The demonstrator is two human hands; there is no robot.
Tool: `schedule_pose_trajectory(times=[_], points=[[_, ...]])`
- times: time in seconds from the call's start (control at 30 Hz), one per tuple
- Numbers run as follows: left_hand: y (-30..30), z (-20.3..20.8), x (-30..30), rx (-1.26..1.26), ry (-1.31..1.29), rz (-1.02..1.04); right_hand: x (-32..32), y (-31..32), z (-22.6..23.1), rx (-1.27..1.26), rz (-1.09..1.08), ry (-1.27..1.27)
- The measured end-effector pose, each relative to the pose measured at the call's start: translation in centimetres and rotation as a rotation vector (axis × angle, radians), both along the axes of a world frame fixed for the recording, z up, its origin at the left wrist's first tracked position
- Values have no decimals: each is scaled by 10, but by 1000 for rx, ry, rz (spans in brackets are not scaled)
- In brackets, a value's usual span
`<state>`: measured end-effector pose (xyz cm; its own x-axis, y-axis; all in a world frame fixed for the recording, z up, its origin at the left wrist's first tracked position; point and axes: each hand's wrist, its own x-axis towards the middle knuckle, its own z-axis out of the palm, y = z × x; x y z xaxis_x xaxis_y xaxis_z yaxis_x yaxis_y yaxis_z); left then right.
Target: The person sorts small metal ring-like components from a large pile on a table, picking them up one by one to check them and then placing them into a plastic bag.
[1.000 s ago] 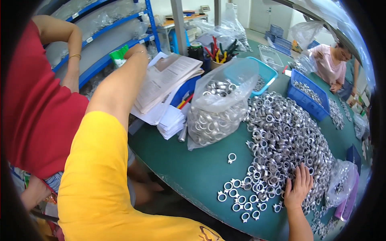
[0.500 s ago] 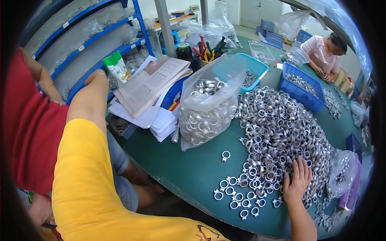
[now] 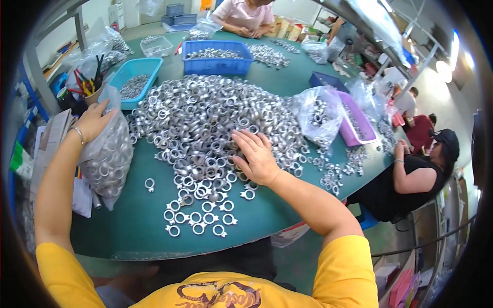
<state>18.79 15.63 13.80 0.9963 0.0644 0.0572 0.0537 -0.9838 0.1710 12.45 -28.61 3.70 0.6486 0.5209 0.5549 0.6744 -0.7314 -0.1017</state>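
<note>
A big heap of silver metal rings (image 3: 205, 110), each with a small lug, covers the middle of the green table. My right hand (image 3: 256, 156) lies on the heap's near side, palm down and fingers stretched out. On the left, my left hand (image 3: 95, 121) touches the top of a clear plastic bag (image 3: 110, 174) full of similar rings; its fingers look spread, and the bag partly hides the tips. Several loose rings (image 3: 197, 218) lie flat in front of the heap. One single ring (image 3: 149, 185) sits apart, nearer the bag.
Behind the heap stand a turquoise tray (image 3: 155, 72) and a blue basket (image 3: 215, 66), both with small metal parts. A purple tray (image 3: 354, 134) and another plastic bag (image 3: 313, 120) are on the right. Co-workers sit at the far side and right. Papers (image 3: 49, 149) lie far left.
My view has swung right. My left hand, earlier stretched out toward the shelves, is now at the bag of rings. My right hand stays on the heap.
</note>
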Motion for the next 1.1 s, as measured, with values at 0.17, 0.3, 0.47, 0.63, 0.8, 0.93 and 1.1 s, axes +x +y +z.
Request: schedule_pose_trajectory(times=[0.17, 0.3, 0.47, 0.63, 0.8, 0.93, 1.1], points=[[-1, -2, -2, -56, -34, -37, 31, -78, 42, -10, -499, -386], [5, -2, -5, -41, -50, 6, 53, -109, 80, -110, -1089, 479], [13, -10, 1, -45, -50, 0, 86, -174, 123, 63, -1015, 161], [7, -4, 3, -36, -6, 26, 100, -168, 137, 27, -901, 224], [-6, 1, -4, -43, 3, 40, 94, -179, 142, -8, -870, 265], [-9, 2, -4, -53, 21, 68, 95, -174, 155, -9, -887, 334], [-3, -2, -11, 3, -8, 118, 95, -148, 161, -235, -889, 585]])
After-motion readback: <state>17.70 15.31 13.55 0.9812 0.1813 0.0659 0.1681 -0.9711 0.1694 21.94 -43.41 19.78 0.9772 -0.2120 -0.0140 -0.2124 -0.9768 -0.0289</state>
